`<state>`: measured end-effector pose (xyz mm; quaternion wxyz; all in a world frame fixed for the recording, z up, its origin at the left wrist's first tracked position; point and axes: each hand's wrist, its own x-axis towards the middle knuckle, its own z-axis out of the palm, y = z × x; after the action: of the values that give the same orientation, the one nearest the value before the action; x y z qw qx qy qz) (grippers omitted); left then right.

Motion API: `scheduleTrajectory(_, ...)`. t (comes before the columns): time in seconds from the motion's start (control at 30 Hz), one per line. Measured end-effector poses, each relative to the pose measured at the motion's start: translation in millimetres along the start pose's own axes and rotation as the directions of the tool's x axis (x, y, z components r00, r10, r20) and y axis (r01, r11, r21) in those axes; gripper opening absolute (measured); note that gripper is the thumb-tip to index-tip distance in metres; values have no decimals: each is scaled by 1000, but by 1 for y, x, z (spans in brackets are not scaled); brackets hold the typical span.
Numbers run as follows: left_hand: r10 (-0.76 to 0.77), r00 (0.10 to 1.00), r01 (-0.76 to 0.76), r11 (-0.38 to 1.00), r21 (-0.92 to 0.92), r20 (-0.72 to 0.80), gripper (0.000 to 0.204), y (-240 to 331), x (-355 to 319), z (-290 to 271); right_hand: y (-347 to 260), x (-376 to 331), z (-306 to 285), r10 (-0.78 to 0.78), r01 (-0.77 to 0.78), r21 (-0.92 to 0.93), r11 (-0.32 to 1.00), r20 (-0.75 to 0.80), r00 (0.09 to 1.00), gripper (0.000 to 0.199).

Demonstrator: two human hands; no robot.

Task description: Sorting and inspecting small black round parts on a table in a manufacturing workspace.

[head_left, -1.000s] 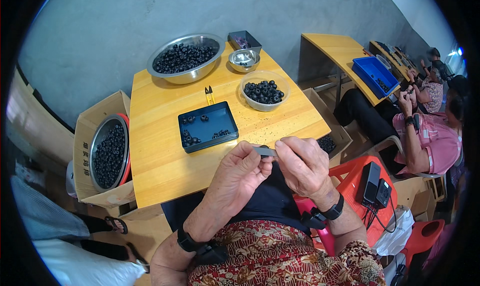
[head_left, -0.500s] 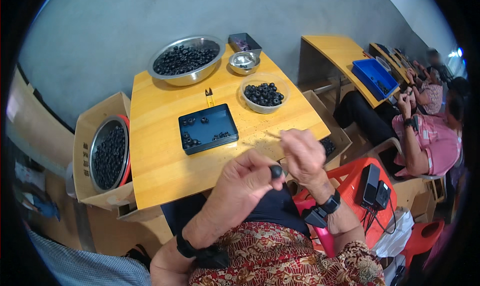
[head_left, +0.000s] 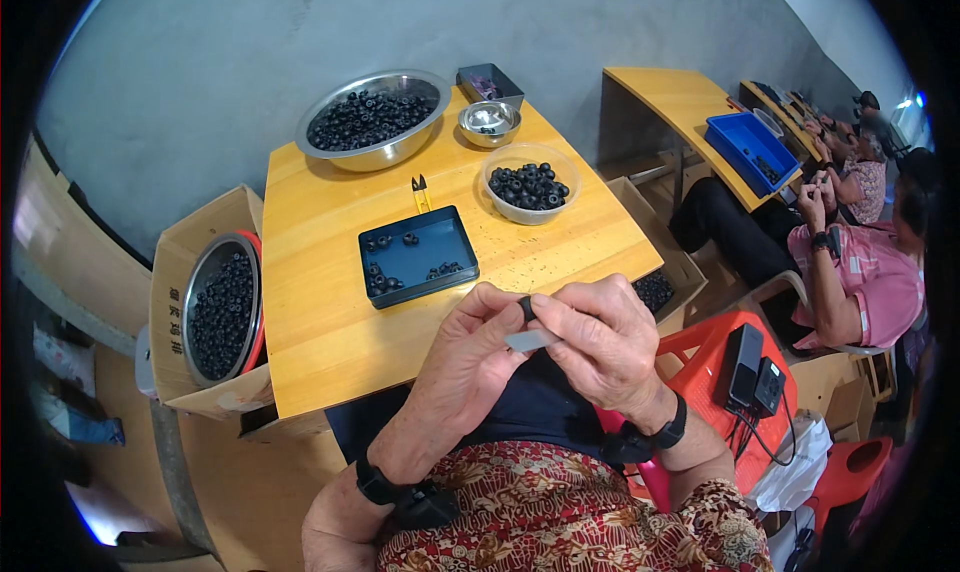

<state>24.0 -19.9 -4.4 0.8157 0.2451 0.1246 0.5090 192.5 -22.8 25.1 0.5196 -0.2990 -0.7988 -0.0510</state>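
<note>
Head view: both hands meet just over the near edge of the table, in front of the person's chest; nothing here lies flat between them
Left hand (head_left: 470,347): curled, thumb and forefinger pinching a small black ring (head_left: 526,308) at the fingertips; the ring stands up between the two hands, touching both
Right hand (head_left: 600,337): fingers closed on a short grey strip (head_left: 530,340), its long axis running left to right, its free end pointing at the left hand just under the ring; thumb tip also against the ring
Which hand is nearer: neither; ring and strip sit at the same meeting point, ring above, strip below, touching or nearly so; I cannot tell which
Table (head_left: 330,322): wooden, stretching away from the hands
Blue tray (head_left: 418,255): just beyond the hands, slightly to the left, a few black rings scattered in it
Small cutter (head_left: 420,192): yellow-handled, behind the tray
Clear bowl (head_left: 530,184): further off to the right, holding black rings
Large steel bowl (head_left: 372,120): far left corner, heaped with black rings
Small steel bowl (head_left: 488,122): far edge, beside a dark box (head_left: 490,80)
</note>
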Motion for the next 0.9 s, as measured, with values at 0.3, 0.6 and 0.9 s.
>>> scheduleTrajectory(0.3,12,1000,-11,999,44,-23,8,1,3,-15,5,7,7,-1,1,4,1000,48,999,39)
scheduleTrajectory(0.6,225,968,-91,736,670,-116,23,73,36,-45,82,37,40,298,-297,29,954,-64,952,17)
scheduleTrajectory(0.9,356,934,91,-135,987,-37,19,114,66,-92,147,25,62,313,-315,-185,931,-38,949,16)
